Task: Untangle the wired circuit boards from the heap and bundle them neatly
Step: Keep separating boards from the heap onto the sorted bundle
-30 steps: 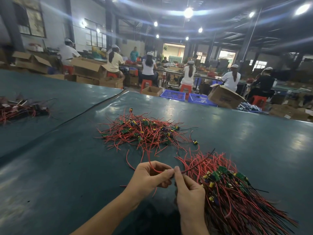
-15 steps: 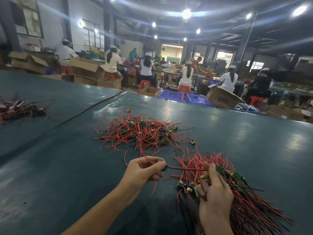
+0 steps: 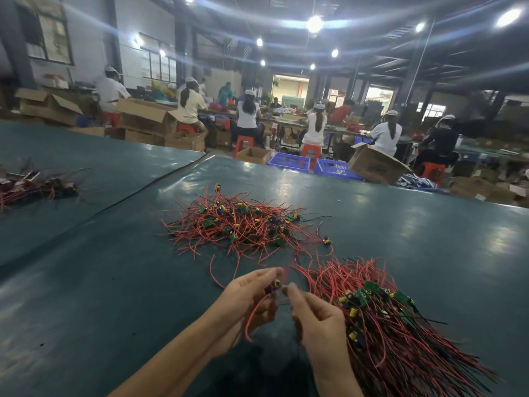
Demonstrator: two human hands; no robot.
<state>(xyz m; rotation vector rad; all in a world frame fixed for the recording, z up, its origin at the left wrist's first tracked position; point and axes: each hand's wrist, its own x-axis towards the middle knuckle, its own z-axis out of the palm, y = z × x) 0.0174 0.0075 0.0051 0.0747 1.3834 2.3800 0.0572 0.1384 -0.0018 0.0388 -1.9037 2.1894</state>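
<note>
Head view, green-covered table [image 3: 86, 282]. Far left: separate small wire pile [image 3: 37, 184]. Centre: tangled heap [image 3: 240, 222] of red-wired circuit boards, plenty left. Just below, left hand [image 3: 252, 293] pinches one small board [image 3: 273, 285], its red wire [image 3: 252, 316] looping down past palm. Right hand [image 3: 317, 319], half a second ago over bundle, now back beside board, fingers curled; grip on wire cannot be told. Right: aligned bundle [image 3: 400, 333] lies on table. Likely one piece just added, next being straightened.

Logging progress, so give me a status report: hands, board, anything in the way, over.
Left hand pinches one board, red wire dangling. Right hand fingertips at it, grip unclear. Heap ahead, bundle right; no obstruction seen.
</note>
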